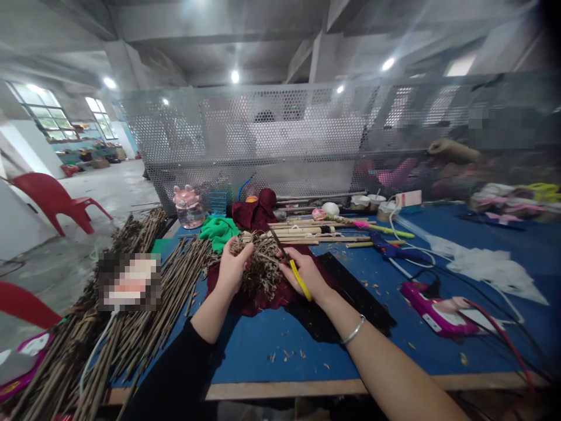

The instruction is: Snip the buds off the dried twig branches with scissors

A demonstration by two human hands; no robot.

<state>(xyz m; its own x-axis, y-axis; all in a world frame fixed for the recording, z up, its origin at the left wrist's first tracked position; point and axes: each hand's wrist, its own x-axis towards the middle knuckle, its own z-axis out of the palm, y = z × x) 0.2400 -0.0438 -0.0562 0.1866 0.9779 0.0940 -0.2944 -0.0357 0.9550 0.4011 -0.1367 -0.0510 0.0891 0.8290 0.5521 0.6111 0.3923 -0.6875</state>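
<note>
My left hand is closed on the near-left side of a bunch of dried plant stems, greyish brown and crumbly. In my right hand is a pair of scissors with a yellow handle. Its dark blades point up and left, beside the right edge of the dried bunch; whether they touch it I cannot tell. Beneath the bunch lies a dark red cloth, partly over a black cloth. A green cloth sits just behind my left hand.
Long dry stalks cover the left side of the blue table. Toward the back lie bamboo sticks and a blue glue gun. At right are a magenta power strip, cables and plastic sheeting. A perforated metal panel stands behind.
</note>
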